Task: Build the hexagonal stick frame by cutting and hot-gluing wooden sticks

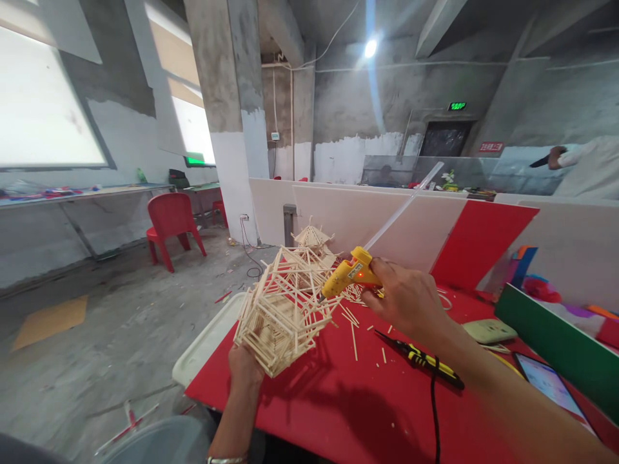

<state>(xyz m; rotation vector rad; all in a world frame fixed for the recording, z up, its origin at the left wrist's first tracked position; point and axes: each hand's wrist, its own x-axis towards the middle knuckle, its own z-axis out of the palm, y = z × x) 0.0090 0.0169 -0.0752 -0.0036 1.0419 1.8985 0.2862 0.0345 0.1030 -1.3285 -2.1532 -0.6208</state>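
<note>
My left hand [245,363] grips the lower left side of a model built of thin wooden sticks [278,316], holding it tilted above the red tabletop [309,399]. Its fingers are partly hidden behind the sticks. In my right hand [409,290] is a yellow hot glue gun [352,274] with a small orange light lit. A long clear glue stick [403,206] juts from its back end. The nozzle points down and left, at the right side of the model; whether it touches a stick I cannot tell. Behind stands another stick structure with a pointed roof [312,237].
Yellow-and-black pliers [425,361] lie under my right forearm beside a black cord [435,412]. Loose sticks [354,332] are scattered on the table. A phone [554,386] and a green board [561,341] are at the right. A grey bucket [159,441] stands below left. Another person [587,167] is at far right.
</note>
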